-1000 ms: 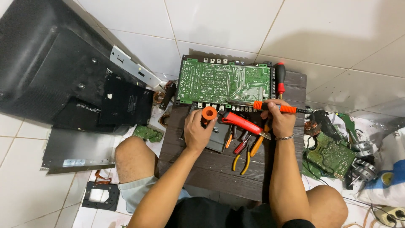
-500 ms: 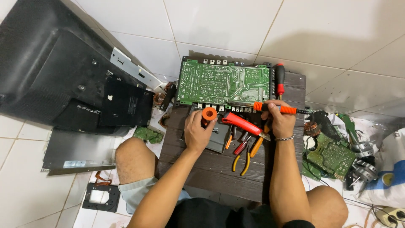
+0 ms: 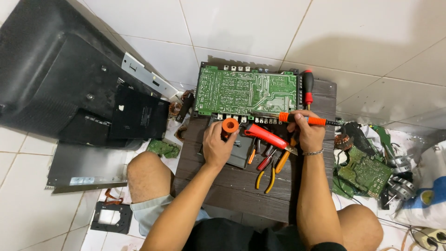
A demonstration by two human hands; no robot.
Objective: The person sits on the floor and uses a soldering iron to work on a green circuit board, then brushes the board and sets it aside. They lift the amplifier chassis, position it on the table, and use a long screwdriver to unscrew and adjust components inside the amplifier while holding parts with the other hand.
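Two bare hands work over our low dark wooden desk (image 3: 241,195), which stands on white floor tiles between our knees. Our left hand (image 3: 217,146) has its grip wrapped round a thick orange cylinder with a dark hollow end (image 3: 229,126), held upright just in front of the near edge of a large green circuit board (image 3: 246,90). That board lies flat across the far side of the desk. Our right hand (image 3: 309,135) has its grip closed on a slim tool with an orange handle (image 3: 304,120), held crosswise like a pen, its metal tip pointing left toward the row of white connectors along the board's near edge. A metal bracelet (image 3: 312,152) circles that wrist.

Between our hands lies a red-handled tool (image 3: 267,136), slanting down to the right, above a cluster of small pliers with orange and yellow handles (image 3: 267,169) on the desk. A red and black screwdriver (image 3: 307,88) lies along the board's right edge.

To the left, on the floor, a large black plastic rear cover (image 3: 60,88) lies beside a grey metal plate (image 3: 86,169). To the right, near our knee, a smaller green circuit board (image 3: 364,172) sits among loose parts and wires.
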